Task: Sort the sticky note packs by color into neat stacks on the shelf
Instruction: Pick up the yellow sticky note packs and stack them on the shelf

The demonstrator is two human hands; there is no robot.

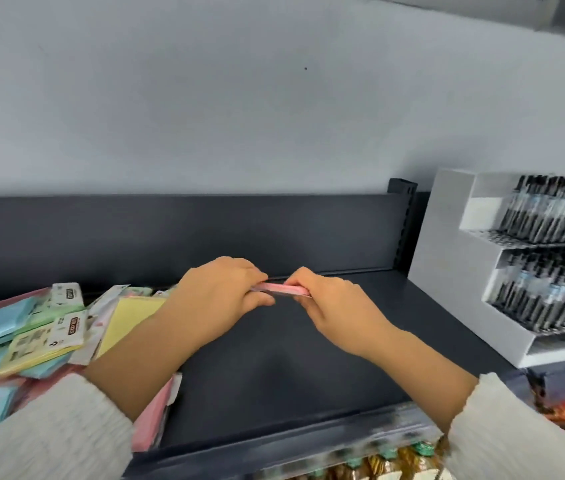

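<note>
A pink sticky note pack (283, 289) is held edge-on between both hands, just above the dark shelf (274, 375) near its back panel. My left hand (218, 299) grips its left end with curled fingers, and my right hand (329, 303) pinches its right end. On the left of the shelf lies a loose pile of packs (32, 334) in blue, green, yellow and pink. My left forearm covers part of that pile, and a pink pack (153, 417) shows beneath it.
A white tiered display stand (447, 271) filled with black pens stands at the shelf's right end. The dark back panel (170, 233) runs behind the hands. Gold-wrapped goods (395, 465) show below the shelf's front edge.
</note>
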